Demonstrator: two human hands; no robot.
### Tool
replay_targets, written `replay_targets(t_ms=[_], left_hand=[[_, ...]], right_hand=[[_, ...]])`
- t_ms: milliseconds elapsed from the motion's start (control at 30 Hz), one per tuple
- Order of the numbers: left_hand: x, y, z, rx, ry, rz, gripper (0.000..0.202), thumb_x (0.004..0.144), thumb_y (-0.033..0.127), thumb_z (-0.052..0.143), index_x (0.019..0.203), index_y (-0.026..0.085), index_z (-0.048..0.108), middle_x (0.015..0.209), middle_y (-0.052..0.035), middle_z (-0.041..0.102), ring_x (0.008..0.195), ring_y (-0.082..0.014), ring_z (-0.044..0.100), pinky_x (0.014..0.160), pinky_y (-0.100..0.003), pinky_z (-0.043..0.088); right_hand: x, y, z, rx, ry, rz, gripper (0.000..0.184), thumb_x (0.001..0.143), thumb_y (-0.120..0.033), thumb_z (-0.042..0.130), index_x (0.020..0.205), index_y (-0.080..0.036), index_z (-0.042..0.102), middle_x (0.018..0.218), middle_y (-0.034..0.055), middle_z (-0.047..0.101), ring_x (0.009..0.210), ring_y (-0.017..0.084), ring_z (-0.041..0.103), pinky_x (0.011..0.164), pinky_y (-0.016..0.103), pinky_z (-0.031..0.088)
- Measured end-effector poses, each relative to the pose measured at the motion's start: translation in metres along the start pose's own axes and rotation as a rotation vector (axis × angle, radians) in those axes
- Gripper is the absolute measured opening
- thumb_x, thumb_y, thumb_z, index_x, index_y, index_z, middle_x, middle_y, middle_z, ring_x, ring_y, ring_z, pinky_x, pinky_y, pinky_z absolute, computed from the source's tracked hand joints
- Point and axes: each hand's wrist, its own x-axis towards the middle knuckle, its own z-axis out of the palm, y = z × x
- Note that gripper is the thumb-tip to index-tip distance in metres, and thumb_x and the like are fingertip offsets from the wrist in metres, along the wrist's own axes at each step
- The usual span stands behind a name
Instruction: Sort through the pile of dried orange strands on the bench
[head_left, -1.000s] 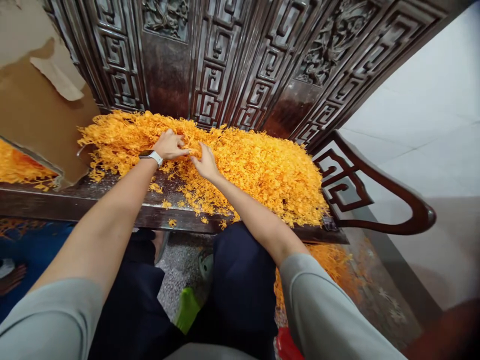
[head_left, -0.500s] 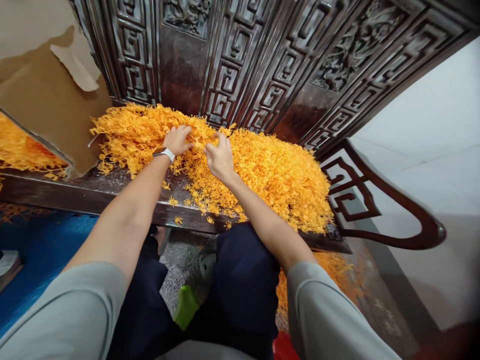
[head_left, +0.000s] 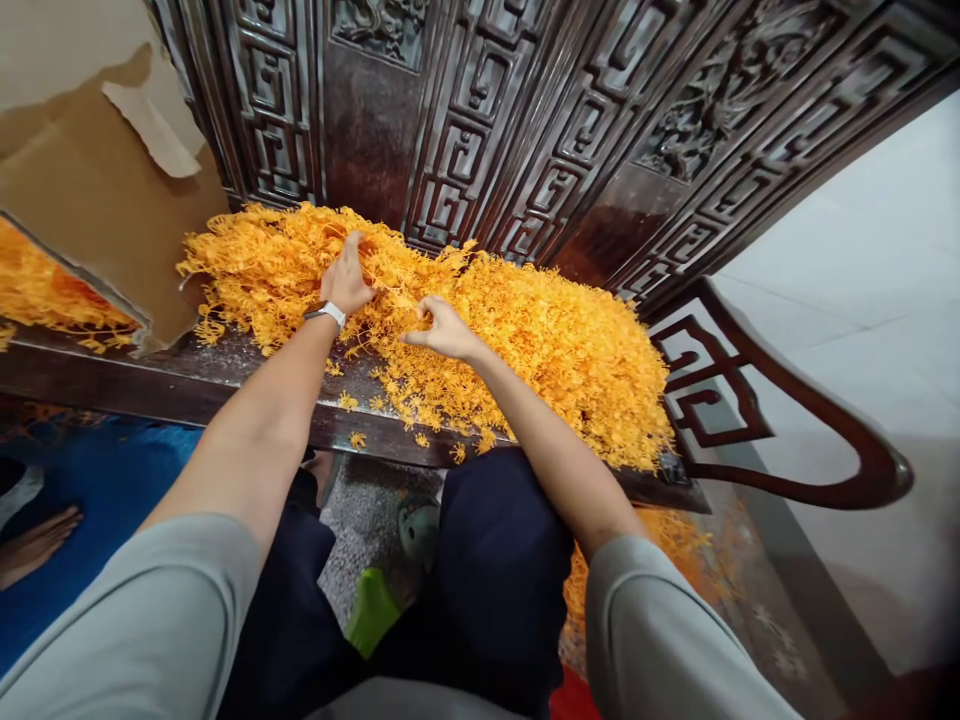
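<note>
The left hand (head_left: 346,280) is laid on the orange pile (head_left: 555,350), but whether anything is pinched by it cannot be told. A watch (head_left: 327,314) with a white strap is worn on that wrist. The right hand (head_left: 448,330) is held near it, over the pile, with its thumb and bent finger set apart. The pile is made of many small bits with thin, curly arms, like spiders, all tangled up. It is heaped on the dark wooden desk (head_left: 225,362), against the carved back (head_left: 371,140). A few loose bits (head_left: 358,440) are scattered by the front edge. The desk's left part is partly blocked by a torn cardboard box (head_left: 112,190). A curved armrest (head_left: 810,485) is seen at the right end.
</note>
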Motion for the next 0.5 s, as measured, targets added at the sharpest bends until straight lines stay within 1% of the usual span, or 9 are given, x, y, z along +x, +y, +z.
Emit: replay_targets(t_ms=[67,133,167,200,267,300,367,433,500], left_hand=[[0.000,-0.002,0.005,-0.038,0.026,0.006,0.105,0.074,0.050,0.080,0.162,0.018,0.034,0.165,-0.0167,0.047,0.145,-0.0367,0.049,0.116,-0.047,0.040],[0.002,-0.004,0.009,-0.076,0.040,0.011,0.100,0.074,0.049,0.082,0.159,0.019,0.038,0.163,-0.0150,0.050,0.146,-0.0331,0.048,0.115,-0.044,0.040],[0.003,-0.005,0.010,-0.089,0.060,0.006,0.098,0.074,0.047,0.083,0.157,0.019,0.040,0.162,-0.0149,0.050,0.145,-0.0329,0.049,0.115,-0.043,0.040],[0.005,-0.007,0.009,-0.101,0.090,-0.002,0.097,0.073,0.046,0.084,0.156,0.020,0.040,0.162,-0.0153,0.051,0.144,-0.0335,0.050,0.115,-0.044,0.041],[0.009,-0.012,0.006,-0.114,0.150,-0.026,0.096,0.074,0.045,0.085,0.155,0.022,0.038,0.160,-0.0162,0.052,0.141,-0.0343,0.054,0.115,-0.045,0.044],[0.012,-0.015,0.003,-0.111,0.166,-0.043,0.096,0.074,0.046,0.086,0.154,0.022,0.038,0.157,-0.0165,0.053,0.139,-0.0339,0.056,0.115,-0.046,0.045],[0.016,-0.021,-0.001,-0.088,0.161,-0.068,0.093,0.075,0.048,0.087,0.150,0.020,0.041,0.151,-0.0162,0.057,0.133,-0.0322,0.059,0.114,-0.048,0.046],[0.019,-0.025,-0.004,-0.061,0.140,-0.082,0.087,0.074,0.047,0.090,0.144,0.018,0.047,0.148,-0.0157,0.058,0.133,-0.0328,0.058,0.116,-0.049,0.045],[0.021,-0.026,-0.004,-0.090,0.122,-0.088,0.080,0.073,0.042,0.091,0.139,0.019,0.052,0.152,-0.0162,0.054,0.139,-0.0366,0.054,0.120,-0.051,0.041]], right_hand=[[0.001,0.007,-0.008,0.075,0.091,0.062,0.039,0.082,-0.038,0.075,0.072,-0.023,0.040,0.080,0.0006,0.046,0.080,0.020,0.046,0.078,0.035,0.038],[-0.001,0.008,-0.013,0.041,0.211,0.091,0.040,0.086,-0.033,0.068,0.065,-0.023,0.036,0.077,0.0015,0.044,0.083,0.021,0.046,0.083,0.039,0.039],[-0.003,0.006,-0.015,0.012,0.257,0.067,0.039,0.085,-0.030,0.067,0.063,-0.023,0.036,0.080,0.0031,0.047,0.088,0.023,0.047,0.087,0.041,0.039],[-0.006,0.002,-0.016,-0.006,0.288,0.013,0.037,0.084,-0.028,0.067,0.063,-0.022,0.038,0.085,0.0046,0.050,0.093,0.025,0.048,0.091,0.045,0.039],[-0.013,-0.008,-0.021,0.033,0.322,-0.135,0.035,0.083,-0.028,0.068,0.063,-0.021,0.041,0.094,0.0059,0.055,0.103,0.027,0.050,0.099,0.050,0.039],[-0.015,-0.013,-0.025,0.097,0.339,-0.189,0.036,0.083,-0.030,0.069,0.064,-0.021,0.041,0.096,0.0056,0.057,0.104,0.027,0.051,0.101,0.052,0.040],[-0.019,-0.018,-0.035,0.290,0.418,-0.212,0.040,0.082,-0.036,0.072,0.063,-0.021,0.040,0.096,0.0041,0.057,0.102,0.025,0.056,0.100,0.050,0.044],[-0.023,-0.015,-0.049,0.487,0.557,-0.154,0.043,0.078,-0.042,0.075,0.062,-0.022,0.041,0.090,0.0024,0.057,0.094,0.021,0.059,0.095,0.046,0.050],[-0.028,-0.005,-0.066,0.632,0.718,-0.075,0.043,0.076,-0.049,0.074,0.061,-0.022,0.043,0.082,0.0012,0.055,0.085,0.019,0.059,0.089,0.042,0.052]])
